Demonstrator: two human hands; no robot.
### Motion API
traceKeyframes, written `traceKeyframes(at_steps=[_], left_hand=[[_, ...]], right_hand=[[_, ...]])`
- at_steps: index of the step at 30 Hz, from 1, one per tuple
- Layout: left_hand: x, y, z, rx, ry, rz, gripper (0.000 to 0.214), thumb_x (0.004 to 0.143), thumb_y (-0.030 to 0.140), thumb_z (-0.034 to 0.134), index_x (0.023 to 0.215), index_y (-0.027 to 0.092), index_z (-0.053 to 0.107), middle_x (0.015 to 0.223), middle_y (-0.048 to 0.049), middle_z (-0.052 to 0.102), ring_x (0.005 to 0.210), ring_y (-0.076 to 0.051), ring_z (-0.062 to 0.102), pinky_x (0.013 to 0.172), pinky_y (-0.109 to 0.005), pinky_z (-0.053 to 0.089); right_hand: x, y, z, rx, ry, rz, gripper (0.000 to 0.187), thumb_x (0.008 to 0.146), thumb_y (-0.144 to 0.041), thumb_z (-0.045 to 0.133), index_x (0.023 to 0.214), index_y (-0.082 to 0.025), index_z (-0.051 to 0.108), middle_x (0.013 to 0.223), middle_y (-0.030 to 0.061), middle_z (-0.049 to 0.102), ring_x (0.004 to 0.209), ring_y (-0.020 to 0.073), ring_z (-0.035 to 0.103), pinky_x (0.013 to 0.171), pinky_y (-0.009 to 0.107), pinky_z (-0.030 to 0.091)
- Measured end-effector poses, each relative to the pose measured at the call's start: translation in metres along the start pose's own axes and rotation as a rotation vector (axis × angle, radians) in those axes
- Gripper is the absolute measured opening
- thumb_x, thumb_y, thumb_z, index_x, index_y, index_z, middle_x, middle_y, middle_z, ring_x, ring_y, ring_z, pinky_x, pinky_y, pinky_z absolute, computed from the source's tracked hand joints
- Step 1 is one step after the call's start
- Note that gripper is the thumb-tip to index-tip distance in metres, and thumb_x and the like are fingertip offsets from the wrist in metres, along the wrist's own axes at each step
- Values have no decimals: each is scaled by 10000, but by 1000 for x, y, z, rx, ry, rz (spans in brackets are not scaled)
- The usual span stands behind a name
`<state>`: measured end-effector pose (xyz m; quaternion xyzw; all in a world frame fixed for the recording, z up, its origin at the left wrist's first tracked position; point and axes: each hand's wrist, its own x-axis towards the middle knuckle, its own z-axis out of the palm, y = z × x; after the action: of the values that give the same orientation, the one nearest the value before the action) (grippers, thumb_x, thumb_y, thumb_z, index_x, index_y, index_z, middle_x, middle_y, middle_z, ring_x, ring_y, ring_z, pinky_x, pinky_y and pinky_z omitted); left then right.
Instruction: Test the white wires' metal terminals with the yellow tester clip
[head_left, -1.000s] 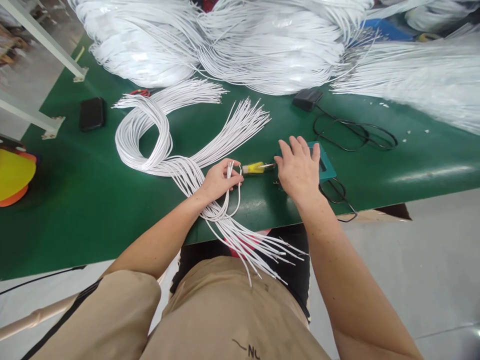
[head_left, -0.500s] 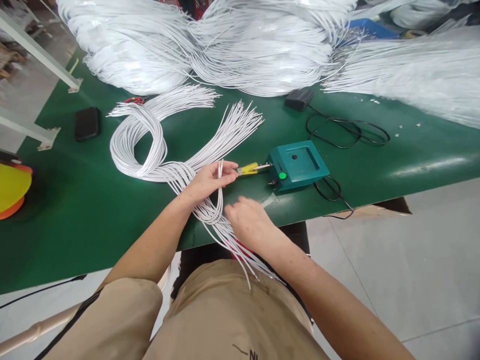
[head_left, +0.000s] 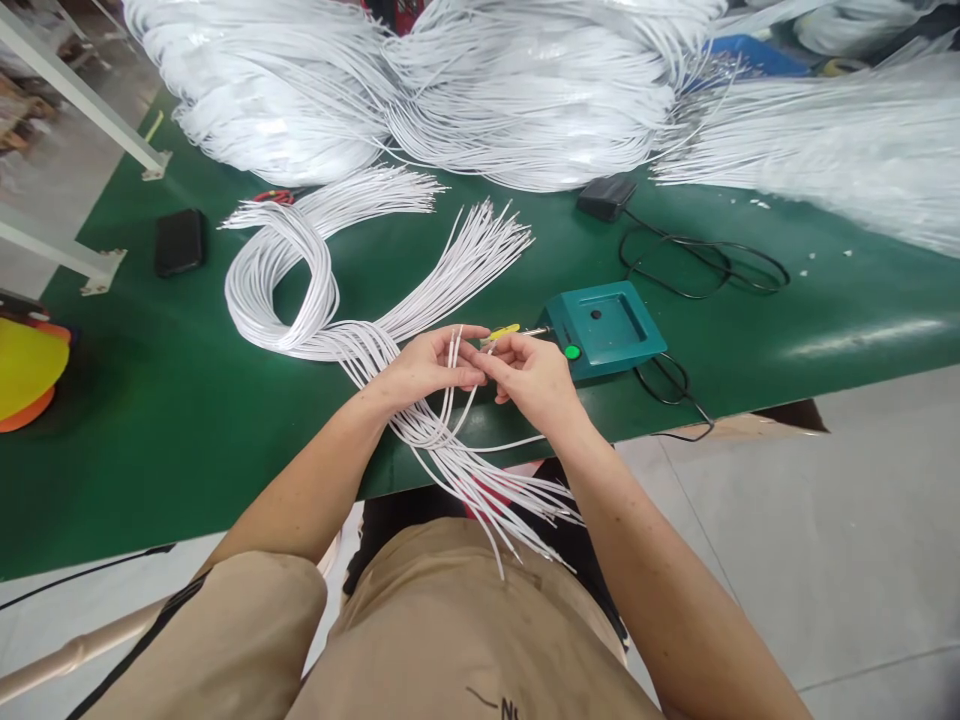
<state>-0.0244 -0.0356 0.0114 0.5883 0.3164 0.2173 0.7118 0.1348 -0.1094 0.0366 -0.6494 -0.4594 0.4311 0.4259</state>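
My left hand [head_left: 424,368] is closed around a few upright ends of thin white wires [head_left: 450,352] near the green table's front edge. My right hand [head_left: 529,378] meets it from the right, its fingers pinching one of those wire ends. The wires come out of a looped white bundle [head_left: 281,285] that lies across the table and hangs off the edge over my lap. Just behind my hands lies a yellow-handled tool [head_left: 504,332] plugged into a small teal box [head_left: 606,328] with a green button.
Big heaps of white wire [head_left: 450,90] fill the back of the green table [head_left: 150,400]. A black adapter [head_left: 606,197] with coiled black cord lies behind the teal box. A black case [head_left: 178,241] rests at the left. A yellow and orange object [head_left: 26,370] sits at the far left edge.
My right hand left the top of the teal box, dropped down to the hanging wires, then rose to meet my left hand and pinch a wire end. My left hand stayed put.
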Motion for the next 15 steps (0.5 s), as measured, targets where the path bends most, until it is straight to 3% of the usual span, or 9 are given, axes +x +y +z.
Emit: traceKeyframes(at_steps=[4, 7, 10, 15], left_hand=[[-1, 3, 3, 17, 11, 12, 621, 679, 248, 796, 1244, 166, 551, 810, -11, 670, 612, -88, 619, 553, -195, 478], [-1, 4, 3, 2, 31, 23, 613, 684, 244, 790, 1240, 161, 545, 825, -23, 665, 692, -129, 666, 524, -181, 452], [-1, 3, 3, -12, 42, 24, 616, 679, 239, 792, 1238, 166, 545, 838, -22, 655, 740, -150, 680, 528, -183, 451], [0, 0, 4, 3, 47, 39, 628, 667, 236, 802, 1236, 173, 544, 818, -1, 637, 676, -93, 621, 580, -190, 465]], right_hand=[[3, 1, 0, 321, 38, 47, 232, 684, -365, 738, 717, -149, 660, 593, -14, 628, 476, 94, 559, 498, 230, 509], [3, -1, -2, 452, 140, 31, 224, 696, -354, 735, 751, -146, 674, 666, 0, 662, 532, 96, 600, 568, 238, 551], [3, -2, -2, 446, 207, 15, 288, 748, -432, 689, 784, -147, 673, 681, 3, 655, 523, 96, 599, 561, 246, 554], [1, 1, 4, 225, 125, 63, 347, 658, -447, 772, 823, -162, 663, 626, -18, 634, 466, 95, 560, 476, 227, 489]])
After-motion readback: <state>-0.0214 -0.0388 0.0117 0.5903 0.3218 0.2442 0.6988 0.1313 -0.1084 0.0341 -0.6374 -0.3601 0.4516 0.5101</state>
